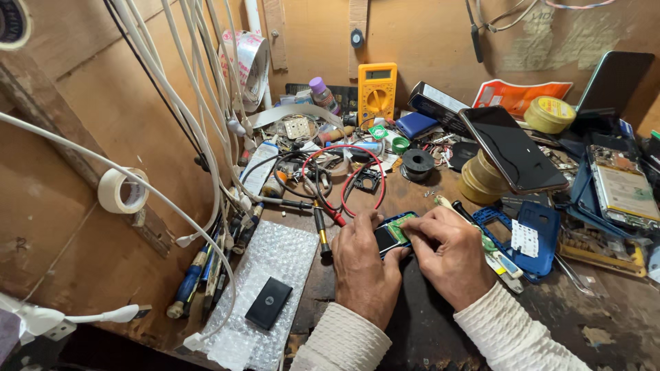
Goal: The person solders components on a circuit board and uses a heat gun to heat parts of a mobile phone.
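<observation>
Hands meet over a small blue phone [389,233] lying open-faced on the bench [426,323], near its front edge and just below the loops of red lead [344,180]. Left hand [362,264] clasps the phone's left end, thumb and fingers closed round the frame so it cannot slide. Right hand [450,255] rests on the right end, fingertips pinched down on the green circuit board [401,227] showing inside the frame; whether they hold a small part or only press the board, I cannot tell.

Judging by the bared board and the loose blue housing [533,237] lying just to the right, the step in hand looks like work on the board itself within the stripped phone: seating it, lifting it or checking it. The next move would call for a steady left-hand hold and a light, exact fingertip action on the right, since the board is thin and sits close inside the frame. A probe [321,233] lies just left of the left hand, within easy reach, and the yellow multimeter [377,89] stands upright at the back wall, well apart.
</observation>
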